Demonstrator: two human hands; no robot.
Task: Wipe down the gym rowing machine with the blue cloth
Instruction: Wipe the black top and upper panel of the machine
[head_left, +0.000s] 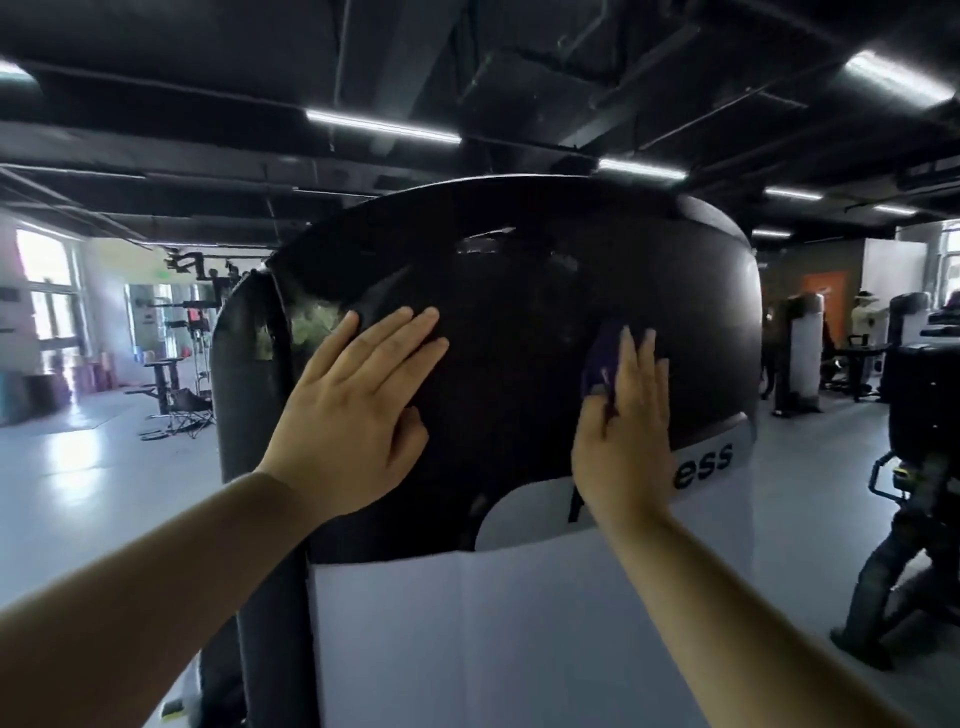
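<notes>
The rowing machine's tall housing (519, 291) fills the middle of the head view: a rounded black upper shroud above a white lower panel with dark lettering. My left hand (353, 415) lies flat on the black shroud at its left side, fingers straight and spread. My right hand (628, 436) presses the blue cloth (602, 358) flat against the shroud's right part, fingers straight. Only a folded dark blue edge of the cloth shows, left of my fingers; the rest is hidden under my palm.
Other gym machines stand at the right (924, 415) and far left (176, 374). A person (865, 322) stands in the back right. Grey floor (78, 467) spreads to the left, with bright windows (47, 280) behind it.
</notes>
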